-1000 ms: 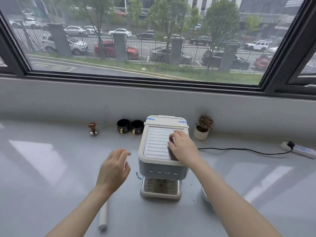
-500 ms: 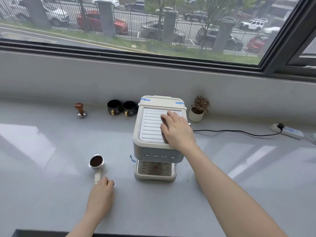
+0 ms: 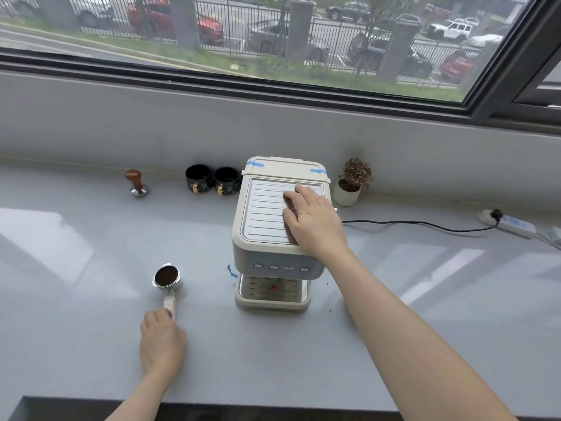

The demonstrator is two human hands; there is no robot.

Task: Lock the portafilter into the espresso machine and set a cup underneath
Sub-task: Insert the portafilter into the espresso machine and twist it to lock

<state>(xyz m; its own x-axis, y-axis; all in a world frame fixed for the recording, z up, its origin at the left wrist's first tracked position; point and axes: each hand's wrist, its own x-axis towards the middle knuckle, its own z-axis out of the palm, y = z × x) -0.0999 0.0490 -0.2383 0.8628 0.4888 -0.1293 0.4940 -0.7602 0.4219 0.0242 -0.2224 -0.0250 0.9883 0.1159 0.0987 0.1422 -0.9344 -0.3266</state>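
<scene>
A cream espresso machine point(image 3: 274, 262) stands mid-counter, its drip tray point(image 3: 273, 303) bare. My right hand point(image 3: 314, 221) lies flat on the machine's ribbed top, fingers apart. Left of the machine a metal portafilter point(image 3: 167, 278) filled with dark ground coffee rests on the counter, its pale handle pointing toward me. My left hand point(image 3: 162, 344) is closed around the end of that handle. Two black cups point(image 3: 212, 179) with gold handles stand side by side at the back, just left of the machine.
A wooden-handled tamper point(image 3: 137, 183) stands at the back left. A small potted plant point(image 3: 350, 185) sits right of the machine, and a black cord point(image 3: 425, 223) runs to a power strip point(image 3: 510, 223) at far right. The counter's front edge point(image 3: 273, 405) is near me.
My left hand dropped from beside the machine onto the portafilter's handle. The view tilted down, bringing the coffee-filled basket and the counter's front edge into sight. My right hand stayed on the machine's top.
</scene>
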